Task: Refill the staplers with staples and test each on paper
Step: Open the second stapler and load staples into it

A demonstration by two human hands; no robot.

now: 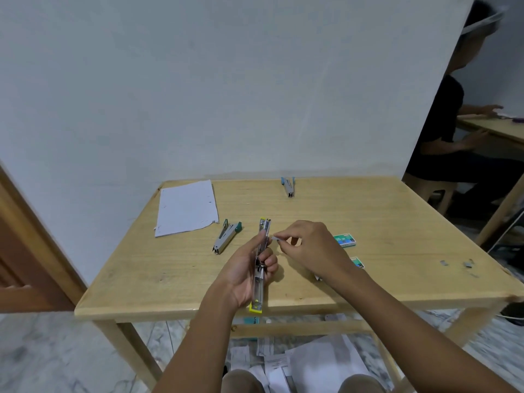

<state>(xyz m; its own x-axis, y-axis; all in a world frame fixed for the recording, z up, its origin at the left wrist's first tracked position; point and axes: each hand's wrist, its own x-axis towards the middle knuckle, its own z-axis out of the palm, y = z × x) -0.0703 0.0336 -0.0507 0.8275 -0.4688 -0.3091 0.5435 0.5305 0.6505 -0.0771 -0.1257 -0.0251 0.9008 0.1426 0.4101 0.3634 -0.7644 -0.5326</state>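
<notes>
While left hand (243, 275) holds it, yellow stapler (261, 262) opened flat, metal.

A number "10" is printed in white on the green lid of the staple box (344, 241) lying on the surface (397, 222). The smaller lettering on it and on the second staple box (357, 262) cannot be read.

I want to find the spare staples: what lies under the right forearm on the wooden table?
Under the right hand's forearm, a green staple box shows only its corner; its remainder is covered. A second green staple box lies fully visible beside the hand on the wooden table.
</notes>
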